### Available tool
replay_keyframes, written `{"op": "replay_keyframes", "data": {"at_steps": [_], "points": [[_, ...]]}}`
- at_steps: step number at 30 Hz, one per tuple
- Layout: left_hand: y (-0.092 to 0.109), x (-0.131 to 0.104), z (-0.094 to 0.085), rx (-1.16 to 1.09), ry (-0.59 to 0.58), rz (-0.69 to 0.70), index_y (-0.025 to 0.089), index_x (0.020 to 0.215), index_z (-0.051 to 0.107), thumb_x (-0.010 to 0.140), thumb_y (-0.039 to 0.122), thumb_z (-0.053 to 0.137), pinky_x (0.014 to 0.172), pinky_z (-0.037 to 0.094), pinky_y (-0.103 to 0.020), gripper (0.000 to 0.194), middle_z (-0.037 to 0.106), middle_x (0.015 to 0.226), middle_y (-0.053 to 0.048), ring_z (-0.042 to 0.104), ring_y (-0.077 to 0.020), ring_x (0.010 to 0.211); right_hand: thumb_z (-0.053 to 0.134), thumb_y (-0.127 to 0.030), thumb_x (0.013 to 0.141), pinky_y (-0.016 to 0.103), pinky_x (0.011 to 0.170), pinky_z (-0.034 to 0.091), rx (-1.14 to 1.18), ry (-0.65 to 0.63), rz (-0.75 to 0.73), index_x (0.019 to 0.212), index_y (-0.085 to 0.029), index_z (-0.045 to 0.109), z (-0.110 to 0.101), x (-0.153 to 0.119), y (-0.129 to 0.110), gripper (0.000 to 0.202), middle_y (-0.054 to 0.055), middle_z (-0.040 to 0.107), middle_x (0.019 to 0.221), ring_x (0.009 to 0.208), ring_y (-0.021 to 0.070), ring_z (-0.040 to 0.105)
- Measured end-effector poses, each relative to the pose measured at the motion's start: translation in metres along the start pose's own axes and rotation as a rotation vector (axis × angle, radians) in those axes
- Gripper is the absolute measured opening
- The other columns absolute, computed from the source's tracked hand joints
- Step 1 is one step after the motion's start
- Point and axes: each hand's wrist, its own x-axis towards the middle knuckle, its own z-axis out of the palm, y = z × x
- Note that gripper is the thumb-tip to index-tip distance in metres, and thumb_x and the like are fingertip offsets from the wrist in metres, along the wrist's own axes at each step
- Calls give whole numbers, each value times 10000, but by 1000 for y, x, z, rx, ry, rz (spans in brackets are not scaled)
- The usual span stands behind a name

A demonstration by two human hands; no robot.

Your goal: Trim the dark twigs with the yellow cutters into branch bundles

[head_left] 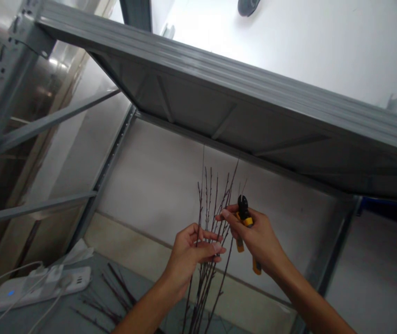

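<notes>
Thin dark branches (203,278) with small buds stand upright in a loose bunch in the middle of the head view. My left hand (193,250) is closed around part of the bunch, thumb and fingers pinching at about mid-height. To its right and slightly higher, my right hand (256,232) grips a pair of cutters (243,208) with black jaws and yellow-and-black handles. The jaws point up. The thumb and forefinger of that hand also meet at a branch on the right side of the bunch. The lower ends of the branches run out of the frame.
A grey metal shelf (219,79) slants overhead, above the branch tips. Its post (10,88) rises at the left. On the grey surface below lie more cut branches (115,287) and a white power strip (38,287) with cables. A white wall (150,176) stands behind.
</notes>
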Motion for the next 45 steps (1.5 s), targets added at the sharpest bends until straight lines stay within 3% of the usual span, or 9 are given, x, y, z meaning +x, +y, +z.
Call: {"op": "replay_keyframes", "data": {"at_steps": [9, 19, 27, 32, 38, 45], "points": [[-7, 1, 6, 0, -13, -13, 188, 762, 484, 727, 206, 855, 690, 593, -325, 373, 730, 1002, -91, 742, -229, 823, 691, -500, 839, 298, 484, 424, -18, 15, -8, 888, -210, 681, -12, -6, 0, 295, 46, 733, 758, 541, 147, 517], [-12, -5, -2, 77, -142, -55, 186, 798, 507, 719, 105, 836, 894, 529, -378, 348, 768, 1099, -163, 729, -281, 1034, 702, -432, 824, 304, 522, 409, -54, 91, -40, 877, -194, 684, -20, -3, -2, 244, 64, 765, 807, 592, 158, 578], [-14, -10, -7, 166, -130, -84, 183, 821, 494, 746, 150, 837, 849, 560, -377, 353, 749, 1006, -85, 766, -268, 921, 681, -368, 815, 288, 490, 405, -68, 114, -74, 853, -179, 672, -21, -6, -9, 193, 39, 717, 762, 531, 125, 534], [-14, -10, -8, 175, -154, -91, 192, 829, 464, 765, 139, 825, 836, 568, -344, 370, 756, 1053, -98, 764, -257, 949, 687, -335, 818, 296, 488, 425, -65, 115, -61, 847, -190, 669, -23, -6, -11, 149, 31, 737, 770, 487, 113, 527], [-12, -11, 0, 155, -183, -115, 189, 814, 459, 776, 118, 807, 821, 582, -342, 358, 777, 1034, -121, 770, -239, 906, 707, -306, 808, 314, 626, 484, 49, 97, -105, 812, -196, 672, -22, -3, -5, 116, 61, 769, 789, 696, 178, 656], [-11, -16, 4, 152, -144, -126, 195, 813, 433, 755, 104, 817, 794, 599, -360, 399, 753, 1106, -131, 769, -290, 942, 704, -354, 821, 306, 552, 429, 84, 80, -83, 902, -186, 692, -25, -4, 2, 187, 60, 779, 817, 616, 151, 599]]}}
